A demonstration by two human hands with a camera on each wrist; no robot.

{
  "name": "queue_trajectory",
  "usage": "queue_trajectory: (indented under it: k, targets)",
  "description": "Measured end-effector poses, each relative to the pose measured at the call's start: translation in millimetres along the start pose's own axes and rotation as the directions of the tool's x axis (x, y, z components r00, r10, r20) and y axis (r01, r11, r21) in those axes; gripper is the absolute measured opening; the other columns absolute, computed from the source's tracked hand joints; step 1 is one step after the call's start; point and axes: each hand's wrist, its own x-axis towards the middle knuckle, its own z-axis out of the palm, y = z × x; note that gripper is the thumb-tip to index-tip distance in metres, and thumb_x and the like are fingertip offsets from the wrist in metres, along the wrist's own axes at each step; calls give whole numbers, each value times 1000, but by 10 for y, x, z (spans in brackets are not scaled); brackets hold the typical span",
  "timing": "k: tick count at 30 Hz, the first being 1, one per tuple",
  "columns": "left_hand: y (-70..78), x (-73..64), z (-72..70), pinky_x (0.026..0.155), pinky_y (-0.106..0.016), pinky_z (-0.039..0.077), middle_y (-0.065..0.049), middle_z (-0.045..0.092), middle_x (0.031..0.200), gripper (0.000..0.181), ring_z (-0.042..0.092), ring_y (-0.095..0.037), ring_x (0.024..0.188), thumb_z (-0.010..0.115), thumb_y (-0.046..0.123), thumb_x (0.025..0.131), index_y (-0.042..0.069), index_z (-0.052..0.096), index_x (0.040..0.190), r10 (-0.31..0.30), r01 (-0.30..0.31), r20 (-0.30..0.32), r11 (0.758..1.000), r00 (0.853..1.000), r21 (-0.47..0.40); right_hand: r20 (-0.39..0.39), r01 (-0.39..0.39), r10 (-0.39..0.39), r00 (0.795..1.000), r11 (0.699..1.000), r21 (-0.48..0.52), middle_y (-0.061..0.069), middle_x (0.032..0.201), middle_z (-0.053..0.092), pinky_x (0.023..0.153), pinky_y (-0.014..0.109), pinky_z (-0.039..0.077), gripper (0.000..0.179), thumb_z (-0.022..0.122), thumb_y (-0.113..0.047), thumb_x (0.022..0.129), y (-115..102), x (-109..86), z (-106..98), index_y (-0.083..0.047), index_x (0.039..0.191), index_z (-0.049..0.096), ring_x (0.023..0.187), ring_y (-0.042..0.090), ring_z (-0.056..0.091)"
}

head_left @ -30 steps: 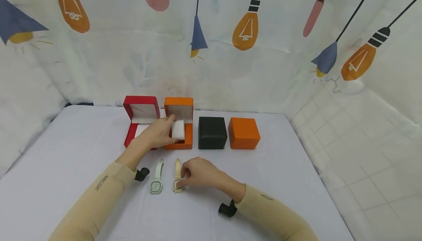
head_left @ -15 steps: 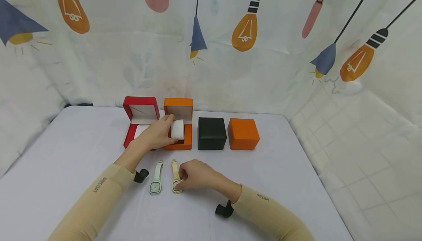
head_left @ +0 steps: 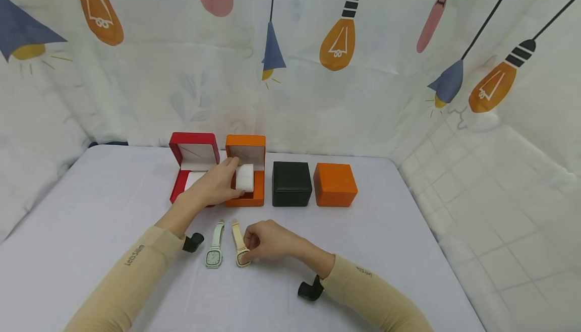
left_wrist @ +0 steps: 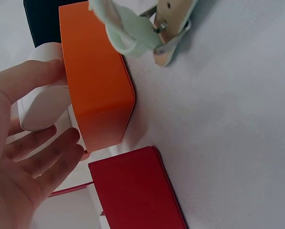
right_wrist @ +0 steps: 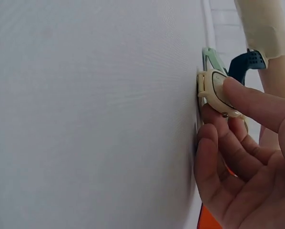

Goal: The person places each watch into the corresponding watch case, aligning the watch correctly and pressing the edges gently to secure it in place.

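Note:
In the head view my left hand (head_left: 220, 179) reaches into an open orange watch box. Its thumb and fingers stand on either side of a white watch cushion (left_wrist: 46, 102), gripping it at the box. My right hand (head_left: 272, 241) pinches a cream wristwatch (head_left: 240, 249) by its case, thumb on the dial and fingertips beneath it, close over the table in the right wrist view. The cream strap points away toward the boxes. Left of it a mint-green wristwatch (head_left: 215, 251) lies face up, its buckle (left_wrist: 172, 40) near in the left wrist view.
An open red watch box (head_left: 195, 143) stands left of the orange watch box (head_left: 246, 140), partly behind my left arm. To the right are a closed black box (head_left: 292, 184) and a closed orange box (head_left: 336, 184). A white cloth covers the table (head_left: 386, 251).
The cream wristwatch has turned a little, its strap end swinging left toward the mint-green one. My right hand has shifted slightly left. The left hand stays at the white cushion.

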Motion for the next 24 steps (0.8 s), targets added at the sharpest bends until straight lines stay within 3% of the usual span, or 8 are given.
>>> queue_trajectory:
  k: [7,24]
  targets:
    - [-25,-5,-1,98,-53,52,-20,55,127,71,57,-33,107,87,17,82,-1,44,135,14,-14,-9,999,1000,-50,-25,27,-25,999,996,84,-10,72,63,63,17,48,23,88,-15,84,51,-15,-10,-14,87,65,69,2,56]
    - [-13,-22,-33,102,-55,50,-17,54,133,71,56,-39,118,87,9,81,2,45,137,9,-16,-43,985,999,-172,-203,59,-18,979,979,197,-9,86,66,77,21,55,17,86,-13,85,210,-136,-103,-14,93,71,81,6,61]
